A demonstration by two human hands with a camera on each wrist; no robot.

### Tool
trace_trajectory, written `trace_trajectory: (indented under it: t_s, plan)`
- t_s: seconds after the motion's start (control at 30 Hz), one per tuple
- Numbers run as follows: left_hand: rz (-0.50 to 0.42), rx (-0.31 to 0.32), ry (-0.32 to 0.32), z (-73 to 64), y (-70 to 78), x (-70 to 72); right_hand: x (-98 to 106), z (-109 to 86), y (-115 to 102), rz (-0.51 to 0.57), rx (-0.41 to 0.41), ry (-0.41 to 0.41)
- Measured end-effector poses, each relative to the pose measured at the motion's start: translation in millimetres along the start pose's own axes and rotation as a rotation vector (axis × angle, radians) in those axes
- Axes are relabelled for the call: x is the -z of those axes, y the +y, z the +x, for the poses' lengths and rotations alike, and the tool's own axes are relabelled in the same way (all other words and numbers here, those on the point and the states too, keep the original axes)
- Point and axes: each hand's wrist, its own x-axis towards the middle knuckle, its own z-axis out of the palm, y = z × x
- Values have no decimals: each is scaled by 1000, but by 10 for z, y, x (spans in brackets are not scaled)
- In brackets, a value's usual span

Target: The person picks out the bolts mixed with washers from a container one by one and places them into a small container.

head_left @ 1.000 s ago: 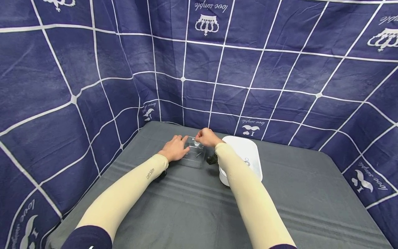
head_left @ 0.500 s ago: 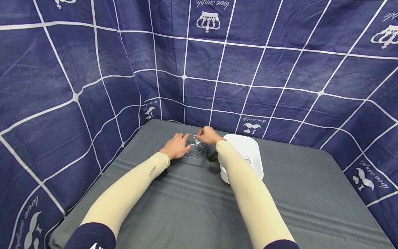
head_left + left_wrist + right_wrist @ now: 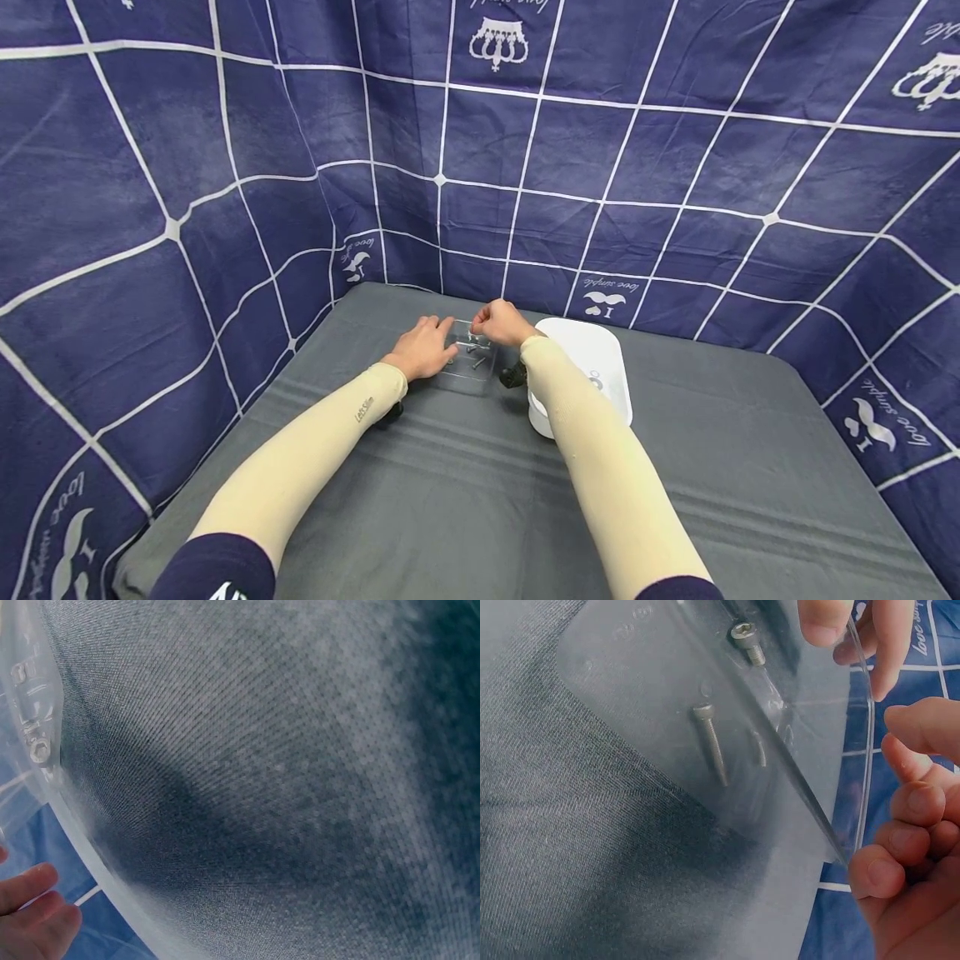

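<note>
A clear plastic box (image 3: 467,375) sits near the back of the grey surface, between my hands. A ridge or edge (image 3: 780,750) runs across it. Inside lie a long metal socket-head screw (image 3: 712,746), a shorter one (image 3: 745,641) and another partly hidden. My left hand (image 3: 420,348) rests at the box's left end, fingers fairly straight and spread, thumb over the box; its fingertips (image 3: 45,915) show in the left wrist view. My right hand (image 3: 501,322) hovers at the far right of the box with curled fingers (image 3: 877,874); I cannot tell whether they pinch anything.
A white round-cornered container (image 3: 611,358) stands right of the box, partly under my right forearm (image 3: 585,442). A dark wrist strap piece (image 3: 513,375) hangs near it. A blue curtain with white grid lines (image 3: 600,150) borders the surface at back and sides.
My right hand stays over the box with only small finger movement. A small light-coloured piece by its fingertips sits slightly lower now. My left hand has hardly moved; the head view tilts slightly.
</note>
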Motion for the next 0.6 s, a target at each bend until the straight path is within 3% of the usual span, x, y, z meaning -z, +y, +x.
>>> trace_trajectory:
  t_s: [0.27,0.6]
  plan:
    - [2,-10,23,-6,-22,25,78,-61,22,29,54,18]
    - [3,-15,24,-15,-13,16,110,-184,92,-15,43,70]
